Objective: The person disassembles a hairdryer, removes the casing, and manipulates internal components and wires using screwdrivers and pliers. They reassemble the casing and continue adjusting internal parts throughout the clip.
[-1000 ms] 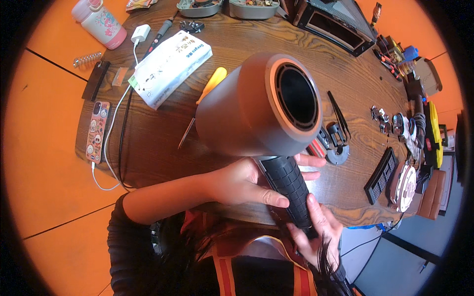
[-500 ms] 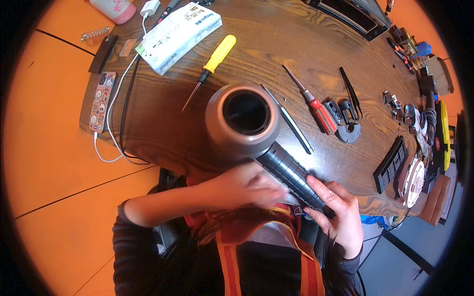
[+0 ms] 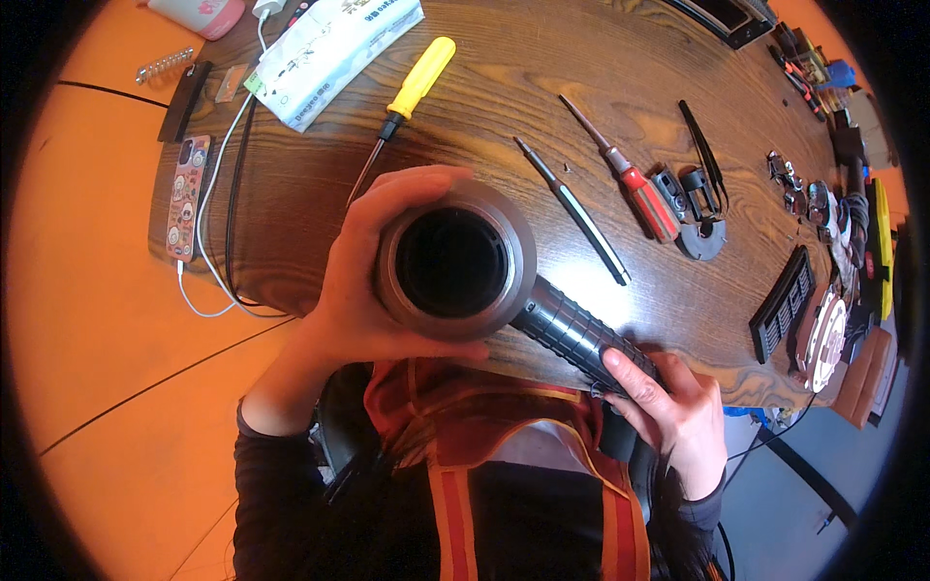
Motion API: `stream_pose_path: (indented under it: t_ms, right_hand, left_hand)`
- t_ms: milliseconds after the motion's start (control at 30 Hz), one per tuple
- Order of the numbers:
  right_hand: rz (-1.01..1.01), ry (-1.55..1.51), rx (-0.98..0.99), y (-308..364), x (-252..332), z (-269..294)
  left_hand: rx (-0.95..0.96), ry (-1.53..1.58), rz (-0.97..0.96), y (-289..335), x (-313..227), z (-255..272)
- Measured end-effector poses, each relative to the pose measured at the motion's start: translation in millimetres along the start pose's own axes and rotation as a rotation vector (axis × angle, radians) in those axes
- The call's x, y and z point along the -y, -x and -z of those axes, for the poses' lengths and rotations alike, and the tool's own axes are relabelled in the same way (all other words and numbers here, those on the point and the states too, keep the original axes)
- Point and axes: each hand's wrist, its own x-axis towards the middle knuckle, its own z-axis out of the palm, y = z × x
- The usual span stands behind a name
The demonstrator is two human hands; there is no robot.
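A hair dryer (image 3: 520, 257) with a grey-brown round head is held up over the table's near edge, its dark opening facing up. My left hand (image 3: 354, 261) is wrapped around the left side of that head, fingers over the far side and thumb along the near side. The dryer's ribbed black handle (image 3: 572, 329) slants down to the right. My right hand (image 3: 683, 412) grips its lower end, fingers on top and thumb beneath. A slim grey-and-black screwdriver (image 3: 578, 215) lies just beyond the handle. To the left of it, a yellow-handled screwdriver (image 3: 418, 82) points toward my left hand.
On the wooden table (image 3: 465, 126) lie a red screwdriver (image 3: 647, 200), black tweezers (image 3: 702, 150), a grey curved part (image 3: 701, 239) and a black grille (image 3: 783, 303). A tissue pack (image 3: 334, 58), a phone (image 3: 188, 198) with a white cable and a spring (image 3: 165, 65) sit left.
My left hand has left the handle and now clasps the dryer's head. The head has shifted slightly left and down, its opening facing me more squarely. My right hand stays on the handle's end.
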Motion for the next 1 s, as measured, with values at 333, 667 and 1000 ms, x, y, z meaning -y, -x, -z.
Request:
stream_pose_path:
  t_ms: [333, 667, 1000]
  right_hand:
    - [0.054, -0.025, 0.055, -3, -2, 11]
    - [0.071, -0.208, 0.212, -8, -10, 18]
    - [0.067, -0.159, 0.029, -5, -10, 0]
  left_hand:
    - [-0.043, -0.044, -0.002, 2, -5, -8]
    - [-0.063, 0.146, 0.007, 5, 5, -10]
    - [-0.042, 0.126, 0.004, 1, 2, -9]
